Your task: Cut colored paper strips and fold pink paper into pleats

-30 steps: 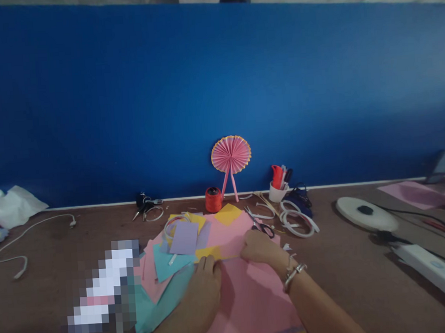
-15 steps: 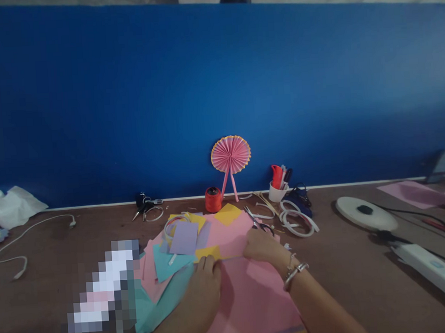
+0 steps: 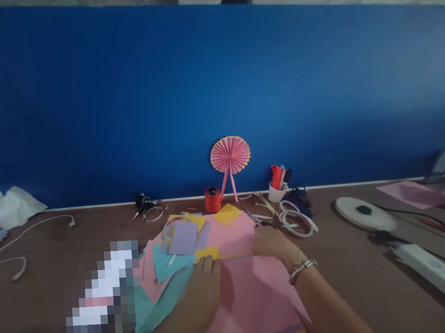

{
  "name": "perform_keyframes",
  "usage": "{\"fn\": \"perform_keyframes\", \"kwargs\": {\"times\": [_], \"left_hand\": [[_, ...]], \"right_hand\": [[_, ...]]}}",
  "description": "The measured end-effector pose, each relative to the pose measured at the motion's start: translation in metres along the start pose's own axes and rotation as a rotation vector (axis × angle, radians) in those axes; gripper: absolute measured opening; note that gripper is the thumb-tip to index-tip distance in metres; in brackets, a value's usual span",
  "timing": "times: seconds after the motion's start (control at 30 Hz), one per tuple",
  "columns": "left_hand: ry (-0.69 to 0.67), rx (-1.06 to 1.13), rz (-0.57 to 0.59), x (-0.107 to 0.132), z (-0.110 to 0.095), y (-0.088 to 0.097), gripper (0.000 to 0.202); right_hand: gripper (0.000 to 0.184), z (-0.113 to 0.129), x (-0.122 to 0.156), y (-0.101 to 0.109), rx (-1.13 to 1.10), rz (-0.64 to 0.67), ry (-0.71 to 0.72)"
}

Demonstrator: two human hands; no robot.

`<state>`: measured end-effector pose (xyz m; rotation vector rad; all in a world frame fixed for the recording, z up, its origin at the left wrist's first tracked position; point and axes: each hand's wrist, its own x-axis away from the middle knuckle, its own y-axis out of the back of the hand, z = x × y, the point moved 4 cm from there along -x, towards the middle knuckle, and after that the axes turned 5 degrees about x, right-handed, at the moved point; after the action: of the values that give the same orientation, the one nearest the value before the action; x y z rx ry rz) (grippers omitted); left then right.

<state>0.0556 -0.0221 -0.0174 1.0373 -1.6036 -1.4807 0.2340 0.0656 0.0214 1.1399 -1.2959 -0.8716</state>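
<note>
A large pink paper sheet [image 3: 253, 295] with a purple and yellow stripe along its near edge lies in front of me. My left hand [image 3: 205, 283] rests flat on its left side, fingers stretched out and close together. At the sheet's far right corner, my right hand [image 3: 270, 244] is closed, with the fingers curled down onto the paper; its fingertips are hidden. Just beyond that hand is a pair of scissors [image 3: 251, 216], its handles partly covered. Teal paper [image 3: 166, 295], a purple paper piece [image 3: 184, 238] and yellow paper pieces [image 3: 227, 215] surround the sheet.
A pink pleated paper fan [image 3: 230, 156] stands against the blue partition [image 3: 127, 92]. Near it are a red jar [image 3: 213, 201], a cup of pens [image 3: 277, 192] and coiled white strips [image 3: 296, 224]. Keys [image 3: 145, 207] lie left; a power strip [image 3: 436, 271] lies right.
My right hand has slid a little to the right along the sheet's far edge, covering more of the scissors' handles. The sheet's right edge has shifted. My left hand has stayed in place.
</note>
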Motion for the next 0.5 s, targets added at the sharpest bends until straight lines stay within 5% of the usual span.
{"fn": "perform_keyframes", "kwargs": {"times": [0.27,0.5], "left_hand": [[0.077,0.103,0.068,-0.001,0.002,0.006,0.049],[0.067,0.394,-0.008,0.000,0.007,0.022,0.028]], "right_hand": [[0.018,0.000,0.003,0.003,-0.095,0.031,0.041],[0.027,-0.023,-0.009,0.010,-0.187,-0.164,-0.083]]}}
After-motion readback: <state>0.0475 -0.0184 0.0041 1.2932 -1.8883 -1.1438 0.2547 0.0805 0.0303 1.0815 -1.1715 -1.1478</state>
